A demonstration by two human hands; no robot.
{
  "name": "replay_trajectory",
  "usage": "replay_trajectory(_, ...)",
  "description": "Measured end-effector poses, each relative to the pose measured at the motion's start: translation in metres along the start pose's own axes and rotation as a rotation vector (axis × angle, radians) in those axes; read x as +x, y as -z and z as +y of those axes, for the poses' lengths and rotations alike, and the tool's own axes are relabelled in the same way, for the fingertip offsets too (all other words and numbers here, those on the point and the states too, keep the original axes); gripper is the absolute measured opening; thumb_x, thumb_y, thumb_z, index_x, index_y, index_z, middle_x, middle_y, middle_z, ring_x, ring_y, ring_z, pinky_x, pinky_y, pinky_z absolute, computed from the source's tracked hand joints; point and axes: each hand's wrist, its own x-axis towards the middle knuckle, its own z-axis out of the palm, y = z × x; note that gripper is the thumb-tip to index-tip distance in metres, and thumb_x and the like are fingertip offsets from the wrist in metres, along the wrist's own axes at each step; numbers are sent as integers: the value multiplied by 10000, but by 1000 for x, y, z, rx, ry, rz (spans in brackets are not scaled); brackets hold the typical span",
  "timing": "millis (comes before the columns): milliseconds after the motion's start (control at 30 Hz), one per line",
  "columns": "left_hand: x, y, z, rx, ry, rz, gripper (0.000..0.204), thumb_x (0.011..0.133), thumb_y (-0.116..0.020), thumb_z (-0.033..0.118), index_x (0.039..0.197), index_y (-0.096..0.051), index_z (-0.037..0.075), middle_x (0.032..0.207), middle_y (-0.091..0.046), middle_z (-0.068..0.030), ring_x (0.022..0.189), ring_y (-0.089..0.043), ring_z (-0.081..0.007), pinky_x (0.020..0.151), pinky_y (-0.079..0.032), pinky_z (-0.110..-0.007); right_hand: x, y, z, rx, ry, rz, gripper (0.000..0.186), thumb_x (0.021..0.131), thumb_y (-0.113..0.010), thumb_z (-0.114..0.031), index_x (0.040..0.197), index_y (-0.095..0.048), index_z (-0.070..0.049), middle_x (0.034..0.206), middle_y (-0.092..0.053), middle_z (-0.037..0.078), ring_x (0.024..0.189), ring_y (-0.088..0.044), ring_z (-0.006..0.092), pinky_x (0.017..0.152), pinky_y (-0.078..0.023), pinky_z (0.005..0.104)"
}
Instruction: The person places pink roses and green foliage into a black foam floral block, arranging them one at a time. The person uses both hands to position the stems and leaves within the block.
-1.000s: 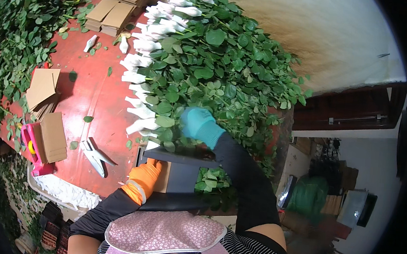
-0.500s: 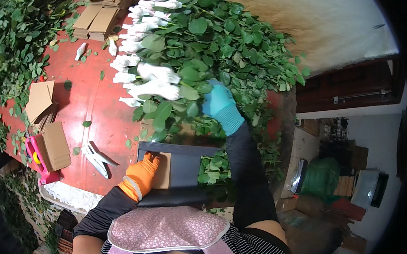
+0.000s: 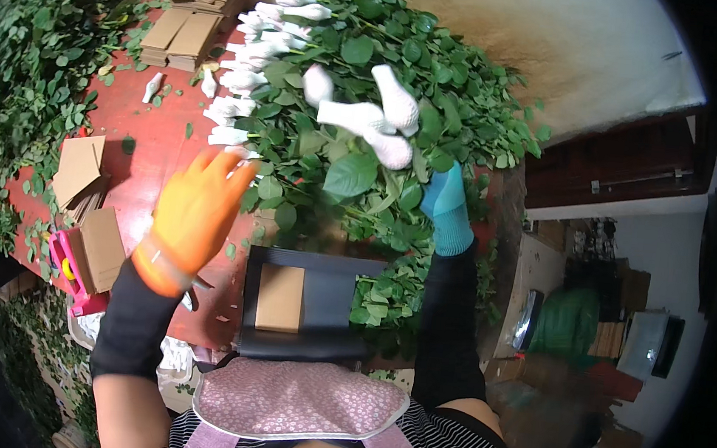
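Your right hand [image 3: 448, 208] clamps leafy stems [image 3: 410, 194]; too loose a grip could let white-netted buds [image 3: 351, 117] slip, bruise. Left hand [image 3: 197, 214]: can't tell if holding.

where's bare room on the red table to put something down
The widest bare patch of red table lies between the brown card stacks on the left and the orange-gloved left hand, with loose leaves. A narrower strip separates that wrist from the black tray. Leafy stems crowd the right hand, and a leaf pile fills the far left.
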Motion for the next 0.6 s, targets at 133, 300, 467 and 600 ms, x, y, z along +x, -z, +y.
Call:
replay_trajectory(133,69,-62,-8,190,-315,81,539,774,-626,107,1303,-522,114,1354,-499,-127,1322,-419,-346,1107,-325,-470,7,13,25,-510,161,-43,415,840,-603,55,1253,-586,21,1200,-655,130,1083,-624,200,934,-509,347)
replay_trajectory(300,52,-145,-12,-43,-253,-417,242,788,-635,162,1029,-640,136,971,-658,-82,872,-661,-308,695,-527,-472,2,53,-25,-123,115,-67,351,970,-484,-197,1230,-562,27,1112,-638,112,1014,-623,217,921,-521,385)
replay_trajectory(467,-24,-209,-46,69,-286,-505,226,732,-684,251,894,-644,98,865,-612,-142,759,-628,-324,593,-502,-457,23,92,-67,-91,84,-509,414,990,-450,-346,1148,-577,15,962,-649,145,827,-644,290,755,-541,431)
replay_trajectory(600,-19,-201,-29,-109,-136,-505,408,721,-741,288,1047,-609,81,1052,-571,-159,885,-609,-343,716,-505,-449,48,-17,19,-1663,475,-231,400,808,-736,-312,1080,-660,-29,1019,-674,179,923,-660,325,823,-529,447)
